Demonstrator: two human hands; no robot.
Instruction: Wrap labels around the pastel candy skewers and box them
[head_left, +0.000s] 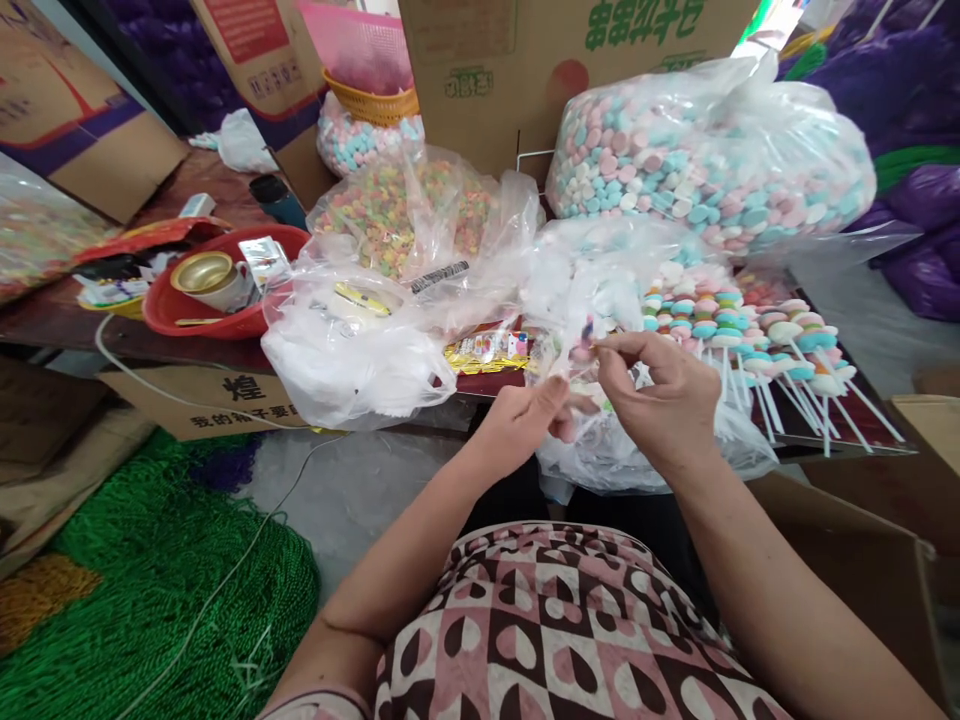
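Note:
My left hand (526, 420) is closed, thumb pressed on the edge of a small clear plastic bag (576, 362) with a little dark and purple print. Right beside it, my right hand (664, 395) pinches thumb and forefinger together near the same bag's edge; what lies between those fingertips is too small to make out. Beneath both hands spreads a larger clear plastic bag (622, 455), partly hidden by them. Skewers of pastel marshmallows (716, 325) on white sticks lie in a pile to the right of my right hand, their sticks toward me.
A big bag of marshmallows (712, 160) stands at the back right, a bag of colourful gummies (420, 215) at the back middle. White plastic bags (352, 365), yellow packets (487, 348) and a red basin (169, 310) sit leftward. Green netting (187, 580) covers floor at left.

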